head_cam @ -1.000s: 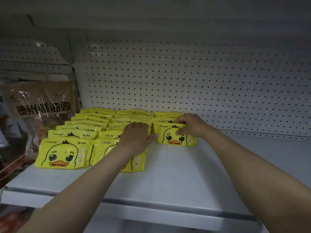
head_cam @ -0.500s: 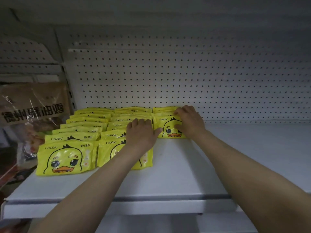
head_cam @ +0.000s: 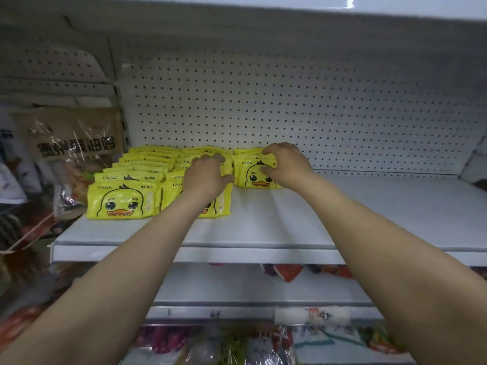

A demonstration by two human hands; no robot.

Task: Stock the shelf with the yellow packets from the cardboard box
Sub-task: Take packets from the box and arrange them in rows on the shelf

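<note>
Yellow duck-face packets stand in three leaning rows on a white shelf (head_cam: 263,227). The left row's front packet (head_cam: 121,201) faces me. My left hand (head_cam: 205,177) lies flat on the middle row (head_cam: 221,204), fingers spread over the packet tops. My right hand (head_cam: 287,165) grips the front packet of the right row (head_cam: 250,173), fingers curled over its top edge and thumb on its face. The cardboard box is out of view.
A white pegboard (head_cam: 290,101) backs the shelf, and bare shelf stretches to the right of the packets. A brown bag with black writing (head_cam: 71,143) hangs at the left. Lower shelves (head_cam: 263,309) hold colourful packaged goods.
The view has pulled back and tilted down, revealing the lower shelves. Both hands stay on the packet rows; the right hand's fingers now curl over its packet's top edge.
</note>
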